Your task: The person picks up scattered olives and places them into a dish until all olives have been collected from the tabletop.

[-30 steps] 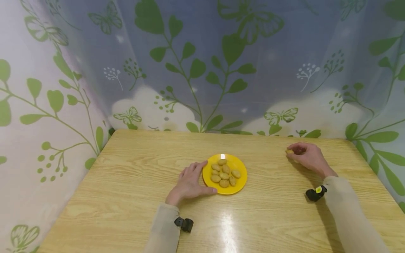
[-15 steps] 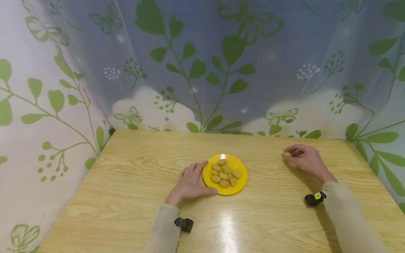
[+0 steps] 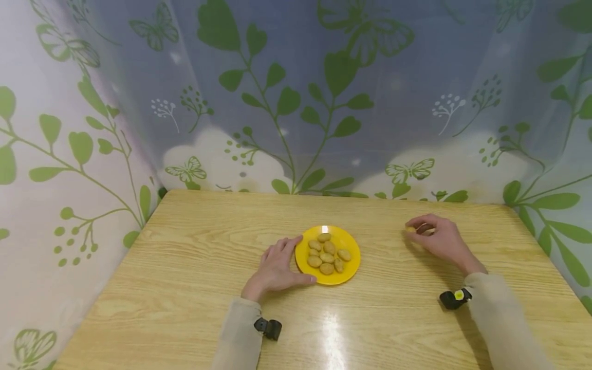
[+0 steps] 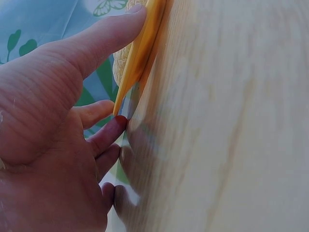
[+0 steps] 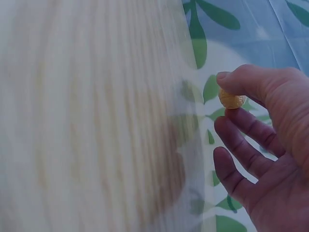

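A yellow plate (image 3: 302, 268) holds several wrinkled, tan walnuts (image 3: 329, 247). My left hand (image 3: 276, 267) spreads around the plate's left side, thumb on the near rim and index fingertip at the far-left edge. In the left wrist view, the thumb lies over the plate rim (image 4: 126, 79) while the other fingers (image 4: 107, 137) extend beside the edge at the table. Over on the right, my right hand (image 3: 439, 237) pinches a single walnut (image 5: 231, 99) between thumb and index finger, just above the table. The remaining fingers of that hand are loosely bent and away from the walnut.
The wooden table (image 3: 194, 241) extends on both sides of the plate. A patterned curtain (image 3: 296, 103) with leaves and butterflies hangs behind the table's back edge. Black wrist cameras (image 3: 268, 328) sit on both sleeved forearms.
My right hand has moved left and slightly nearer to me, carrying the pinched walnut. My left hand and the plate have stayed in place.
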The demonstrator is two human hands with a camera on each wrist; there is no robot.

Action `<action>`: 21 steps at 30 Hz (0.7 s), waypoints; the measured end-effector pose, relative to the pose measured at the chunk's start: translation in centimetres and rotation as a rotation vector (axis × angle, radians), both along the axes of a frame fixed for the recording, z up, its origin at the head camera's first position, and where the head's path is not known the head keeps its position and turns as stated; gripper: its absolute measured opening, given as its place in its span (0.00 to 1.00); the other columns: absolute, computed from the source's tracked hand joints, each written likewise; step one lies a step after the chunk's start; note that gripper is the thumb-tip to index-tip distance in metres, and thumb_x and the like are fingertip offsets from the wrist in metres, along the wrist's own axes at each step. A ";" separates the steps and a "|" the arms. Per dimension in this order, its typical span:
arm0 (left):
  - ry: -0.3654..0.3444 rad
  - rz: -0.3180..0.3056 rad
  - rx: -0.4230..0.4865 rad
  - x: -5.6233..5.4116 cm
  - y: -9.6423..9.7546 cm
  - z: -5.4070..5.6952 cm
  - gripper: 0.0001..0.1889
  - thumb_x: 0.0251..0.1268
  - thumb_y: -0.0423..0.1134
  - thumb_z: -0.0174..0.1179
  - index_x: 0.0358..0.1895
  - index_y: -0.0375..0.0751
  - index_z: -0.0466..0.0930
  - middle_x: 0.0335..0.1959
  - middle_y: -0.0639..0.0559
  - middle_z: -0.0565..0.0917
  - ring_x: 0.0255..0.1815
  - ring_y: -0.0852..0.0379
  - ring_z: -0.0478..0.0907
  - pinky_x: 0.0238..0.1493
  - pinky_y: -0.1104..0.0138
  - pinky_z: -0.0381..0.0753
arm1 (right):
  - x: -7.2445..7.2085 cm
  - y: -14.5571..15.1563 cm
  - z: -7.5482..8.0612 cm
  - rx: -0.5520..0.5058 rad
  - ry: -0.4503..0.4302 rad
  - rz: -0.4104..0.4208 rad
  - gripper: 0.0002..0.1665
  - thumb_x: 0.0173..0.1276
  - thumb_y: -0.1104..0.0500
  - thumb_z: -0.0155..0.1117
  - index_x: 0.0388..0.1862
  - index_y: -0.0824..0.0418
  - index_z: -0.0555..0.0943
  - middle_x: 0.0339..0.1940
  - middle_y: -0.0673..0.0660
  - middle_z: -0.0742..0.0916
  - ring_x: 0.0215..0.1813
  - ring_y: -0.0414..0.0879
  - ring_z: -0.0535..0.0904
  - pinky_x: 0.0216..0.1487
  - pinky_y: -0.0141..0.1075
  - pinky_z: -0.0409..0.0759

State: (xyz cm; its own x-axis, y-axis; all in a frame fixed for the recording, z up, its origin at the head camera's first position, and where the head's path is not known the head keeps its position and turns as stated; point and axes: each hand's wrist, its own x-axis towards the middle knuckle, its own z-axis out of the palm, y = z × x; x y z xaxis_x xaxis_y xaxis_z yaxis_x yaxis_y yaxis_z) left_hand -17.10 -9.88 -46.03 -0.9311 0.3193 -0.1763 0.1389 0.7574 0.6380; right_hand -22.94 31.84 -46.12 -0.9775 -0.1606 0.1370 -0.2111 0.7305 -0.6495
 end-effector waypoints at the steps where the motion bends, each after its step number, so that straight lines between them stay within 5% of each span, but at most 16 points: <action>1: -0.001 -0.002 -0.001 0.0 0.0 0.0 0.54 0.55 0.60 0.73 0.82 0.52 0.54 0.82 0.38 0.56 0.81 0.33 0.52 0.82 0.38 0.44 | 0.1 -0.2 0.0 0.002 0.001 0.005 0.15 0.68 0.56 0.73 0.52 0.57 0.87 0.48 0.60 0.89 0.41 0.34 0.81 0.34 0.30 0.83; 21: -0.006 0.000 -0.018 -0.2 0.0 0.0 0.54 0.55 0.61 0.73 0.83 0.54 0.53 0.82 0.40 0.56 0.82 0.34 0.52 0.82 0.39 0.45 | 1.7 -4.8 0.5 0.041 0.104 0.161 0.12 0.65 0.63 0.74 0.48 0.56 0.89 0.43 0.52 0.88 0.42 0.44 0.82 0.38 0.29 0.83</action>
State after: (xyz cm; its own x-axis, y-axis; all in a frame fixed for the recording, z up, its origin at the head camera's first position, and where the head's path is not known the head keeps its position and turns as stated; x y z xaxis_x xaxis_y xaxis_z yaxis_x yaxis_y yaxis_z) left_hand -17.27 -9.84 -46.00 -0.9298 0.3164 -0.1878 0.1352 0.7685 0.6254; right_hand -21.19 27.06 -45.60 -0.9194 -0.3217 0.2265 -0.3923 0.7070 -0.5884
